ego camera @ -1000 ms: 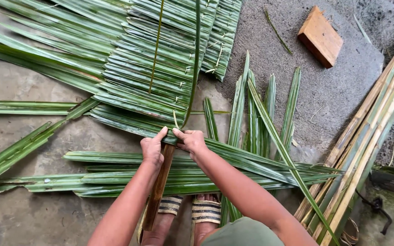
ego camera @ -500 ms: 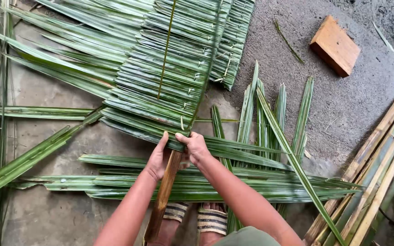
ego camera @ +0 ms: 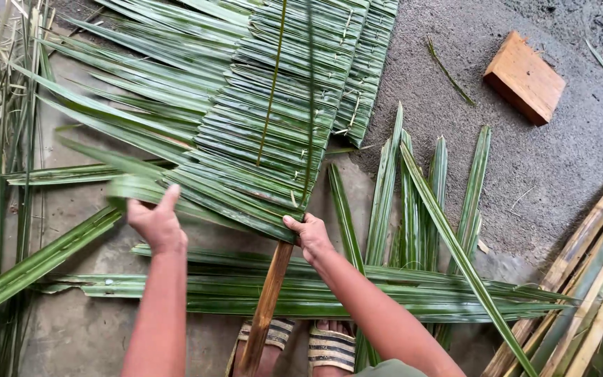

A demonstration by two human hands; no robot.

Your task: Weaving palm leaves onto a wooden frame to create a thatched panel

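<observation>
On the floor (ego camera: 71,328), the left hand (ego camera: 155,223) grips a blurred palm leaf (ego camera: 127,187), fingers closed around it. The woven panel (ego camera: 273,119) looks largely built along its wooden stick (ego camera: 266,307); the right hand (ego camera: 310,236) pinches its lowest edge. Loose leaves (ego camera: 413,202) lie unused rightward.

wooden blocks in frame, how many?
1. The wooden block lies on the rough grey ground at upper right, apart from the woven leaf panel. Others could be hidden under leaves.
</observation>
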